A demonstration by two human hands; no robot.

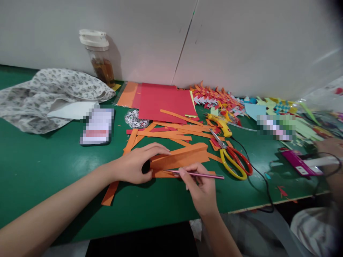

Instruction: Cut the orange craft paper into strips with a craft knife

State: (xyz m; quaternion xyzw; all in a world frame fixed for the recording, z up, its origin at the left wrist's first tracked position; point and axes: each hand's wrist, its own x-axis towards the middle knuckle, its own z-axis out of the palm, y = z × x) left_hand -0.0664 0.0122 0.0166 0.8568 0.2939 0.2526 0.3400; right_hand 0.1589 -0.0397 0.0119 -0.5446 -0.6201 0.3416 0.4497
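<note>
My left hand (138,162) curves over the left end of a creased orange paper (179,157), thumb on the lower edge and fingertips at the upper edge, holding it against the table. Something dark shows in the gap between thumb and fingers; I cannot make out what. My right hand (200,185) is closed round a slim pink pencil (206,175), its tip pointing left onto the orange paper by the left thumb. Loose orange paper strips (171,135) lie just beyond both hands. Scissors (233,160) with yellow and red handles rest to the right, blades partly apart.
Red paper sheets (166,101), a phone (98,126), patterned cloth (50,92) and a bottle of brown liquid (100,60) are farther back. A yellow glue gun (221,123) trails a black cord. Another person's hand (329,153) is at right, near a purple device (298,164).
</note>
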